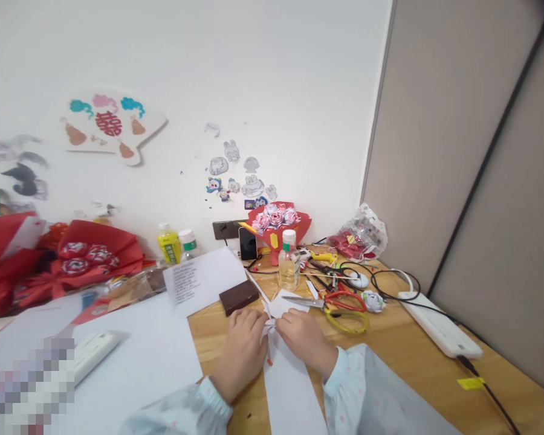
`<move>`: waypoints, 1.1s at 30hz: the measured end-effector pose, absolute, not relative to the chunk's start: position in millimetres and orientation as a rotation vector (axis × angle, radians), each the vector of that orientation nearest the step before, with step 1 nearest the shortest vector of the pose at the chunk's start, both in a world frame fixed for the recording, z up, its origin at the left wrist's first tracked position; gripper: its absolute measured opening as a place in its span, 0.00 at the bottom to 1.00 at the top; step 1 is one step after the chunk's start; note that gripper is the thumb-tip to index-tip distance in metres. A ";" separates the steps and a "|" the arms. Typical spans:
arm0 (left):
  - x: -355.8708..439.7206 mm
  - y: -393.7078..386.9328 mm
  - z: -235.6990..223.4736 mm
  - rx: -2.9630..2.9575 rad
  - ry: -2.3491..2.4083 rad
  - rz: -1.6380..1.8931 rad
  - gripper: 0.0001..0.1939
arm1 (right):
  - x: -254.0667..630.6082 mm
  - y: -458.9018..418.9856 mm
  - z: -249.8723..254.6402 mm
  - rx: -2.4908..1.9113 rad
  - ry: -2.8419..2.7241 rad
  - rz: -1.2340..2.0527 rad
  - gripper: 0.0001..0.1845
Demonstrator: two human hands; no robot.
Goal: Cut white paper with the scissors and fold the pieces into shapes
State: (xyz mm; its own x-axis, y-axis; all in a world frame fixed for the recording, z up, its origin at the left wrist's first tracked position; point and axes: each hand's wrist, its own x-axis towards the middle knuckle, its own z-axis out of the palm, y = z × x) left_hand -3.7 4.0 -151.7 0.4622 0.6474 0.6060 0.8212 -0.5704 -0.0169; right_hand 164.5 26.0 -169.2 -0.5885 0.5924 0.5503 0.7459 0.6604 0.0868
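Observation:
My left hand point(245, 345) and my right hand point(304, 338) meet over the desk, fingers closed on a small piece of white paper point(270, 325). Its shape is mostly hidden by the fingers. Beneath them lies a long strip of white paper point(290, 383), running toward me. A dark brown box point(239, 296) sits just beyond my left hand. Past my right hand, scissors with red handles point(344, 300) lie beside yellow-handled scissors point(347, 322). A white paper flower point(373, 301) rests to their right.
A bottle of pale liquid point(289, 266) stands behind the hands, before a red-wrapped bouquet point(276, 220). White sheets point(149, 344) cover the left side. A white power strip point(439, 326) with black cables lies at the right. A phone point(248, 243) leans at the wall.

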 end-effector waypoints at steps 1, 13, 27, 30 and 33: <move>-3.5 4.1 -152.1 -2.416 -1.226 -0.778 0.13 | 165.1 26.0 -169.0 -1.033 -2.415 -0.428 0.09; 0.2 0.6 -148.7 -2.523 -1.107 -0.692 0.14 | 162.8 27.4 -173.6 -0.976 -2.470 -0.427 0.10; -10.7 8.7 -147.8 -2.280 -1.155 -0.972 0.11 | 166.8 26.2 -166.2 -1.055 -2.331 -0.376 0.10; -4.7 3.9 -145.5 -2.245 -1.095 -0.920 0.08 | 164.9 24.5 -166.3 -1.035 -2.366 -0.376 0.10; -0.9 2.4 -147.6 -2.252 -1.074 -0.852 0.08 | 162.6 23.5 -167.0 -1.033 -2.383 -0.361 0.10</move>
State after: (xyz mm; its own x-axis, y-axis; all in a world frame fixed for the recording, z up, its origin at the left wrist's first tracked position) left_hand -0.9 2.4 -147.6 0.4929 0.4961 0.7148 0.8090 -0.5638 -0.1665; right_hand 162.6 23.5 -167.0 -0.5783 0.6006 0.5521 0.7371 0.6747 0.0381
